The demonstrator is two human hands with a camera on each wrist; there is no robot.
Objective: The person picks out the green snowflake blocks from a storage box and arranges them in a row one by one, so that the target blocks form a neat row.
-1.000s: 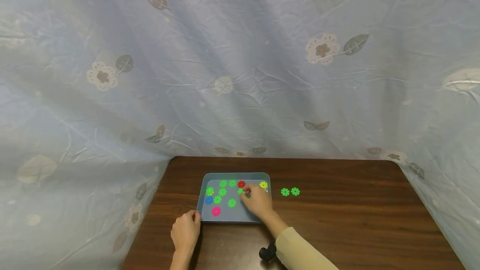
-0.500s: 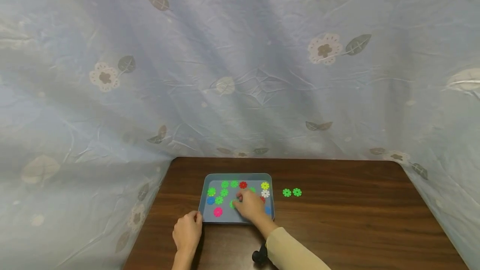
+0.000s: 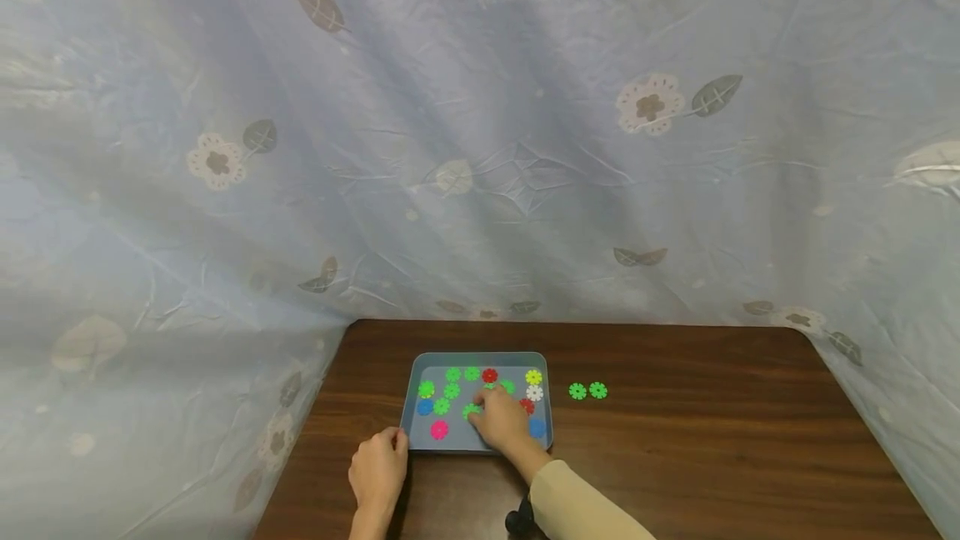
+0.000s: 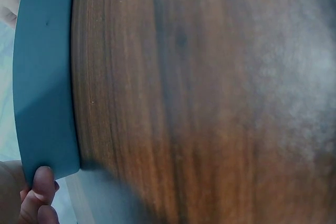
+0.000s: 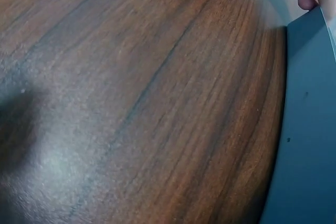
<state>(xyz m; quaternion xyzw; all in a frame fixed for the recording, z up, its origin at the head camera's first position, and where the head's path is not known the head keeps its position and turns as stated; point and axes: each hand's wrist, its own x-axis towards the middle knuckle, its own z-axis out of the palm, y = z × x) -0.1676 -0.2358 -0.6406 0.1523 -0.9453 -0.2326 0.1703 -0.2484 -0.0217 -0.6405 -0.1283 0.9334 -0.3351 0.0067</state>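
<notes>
A shallow grey-blue tray holds several flat, notched plastic discs, shaped like snowflakes. My left hand grips the tray's near left corner; in the left wrist view its fingertips wrap the grey-blue wall. My right hand reaches into the tray from the near right, with thumb and index finger curved at a green snowflake disc. I cannot tell whether they pinch it. The right hand's palm side is hidden. A pink disc lies left of it, and a red disc beyond it.
Two green discs lie on the brown wooden table, right of the tray. Yellow, white and blue discs line the tray's right side. A pale flowered curtain hangs behind the table.
My right hand has moved left and nearer to me inside the tray, uncovering discs along the right side, then stayed by the green disc. My left hand keeps its place on the corner.
</notes>
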